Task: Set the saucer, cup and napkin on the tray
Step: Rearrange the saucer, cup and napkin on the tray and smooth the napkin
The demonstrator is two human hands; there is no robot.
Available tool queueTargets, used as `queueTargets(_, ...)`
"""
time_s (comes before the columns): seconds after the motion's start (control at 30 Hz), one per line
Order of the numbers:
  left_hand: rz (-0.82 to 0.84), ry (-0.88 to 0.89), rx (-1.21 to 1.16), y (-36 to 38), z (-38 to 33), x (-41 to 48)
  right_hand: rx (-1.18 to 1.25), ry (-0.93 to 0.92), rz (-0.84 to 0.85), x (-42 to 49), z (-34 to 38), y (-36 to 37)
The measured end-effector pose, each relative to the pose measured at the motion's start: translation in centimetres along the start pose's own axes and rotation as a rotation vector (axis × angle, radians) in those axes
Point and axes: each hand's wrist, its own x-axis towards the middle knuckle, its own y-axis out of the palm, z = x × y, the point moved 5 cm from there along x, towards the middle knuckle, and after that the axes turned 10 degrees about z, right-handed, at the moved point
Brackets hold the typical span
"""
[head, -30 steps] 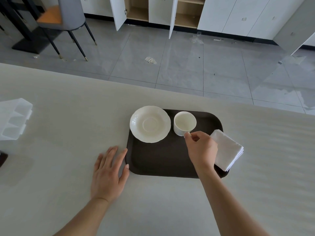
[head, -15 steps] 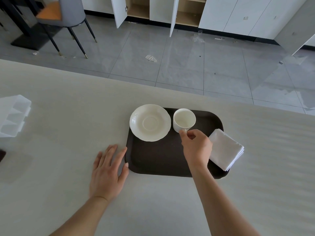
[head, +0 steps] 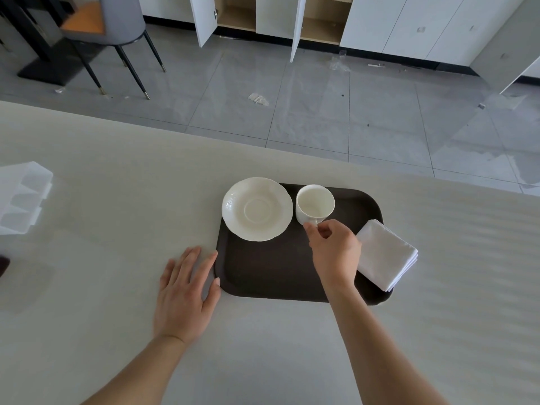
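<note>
I am pinching the cup (head: 315,203) handle in my right hand (head: 334,251); left hand (head: 187,293) is lying flat, released, bracing the tray (head: 277,276); lifting straight up, keeping level, is avoiding knocking the saucer (head: 257,209)

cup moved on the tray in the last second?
No. The cup sits beside the saucer near the far edge of the tray, as before; the right hand still pinches its handle.

**Occlusions and cut-offs**

Cup (head: 315,203) handle hidden behind right hand (head: 334,252) fingers; grip contact can't be confirmed. Same hand and forearm cover part of the tray (head: 271,276) and the napkin's (head: 385,254) near-left corner. Clear plastic organizer (head: 23,197) cropped at left edge. Chair (head: 111,27) top cut off. Floor scrap (head: 258,99) too small to identify.
</note>
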Motion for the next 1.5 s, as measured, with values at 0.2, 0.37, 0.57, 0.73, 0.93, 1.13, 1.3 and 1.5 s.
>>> queueTargets(0.2,-0.009,-0.001,-0.002,0.0,0.1,0.0,-0.003,-0.001,-0.001,0.1,-0.3,0.0)
queueTargets(0.37,-0.008,0.005,0.000,0.1,0.1,0.0,0.033,0.013,0.020,0.1,-0.6,0.2)
queueTargets(0.57,-0.001,0.001,0.003,0.1,0.2,0.0,0.076,0.026,0.032,0.1,-0.9,0.3)
queueTargets(0.73,0.013,-0.002,0.007,0.1,0.1,0.0,0.094,0.041,0.038,-0.2,-1.1,-0.2)
queueTargets(0.93,0.017,-0.013,0.003,0.0,0.1,0.0,0.063,0.023,0.044,-0.7,-3.4,-3.8)
queueTargets(1.13,0.017,-0.011,0.006,0.1,0.1,0.0,-0.177,-0.068,-0.083,-0.5,-5.6,-9.0)
queueTargets(1.3,0.012,-0.013,0.009,0.1,0.1,0.1,-0.384,-0.169,-0.129,0.2,-6.5,-11.5)
queueTargets(1.5,0.004,-0.013,0.005,0.2,0.2,0.0,-0.594,0.121,0.091,2.8,-9.3,-11.8)
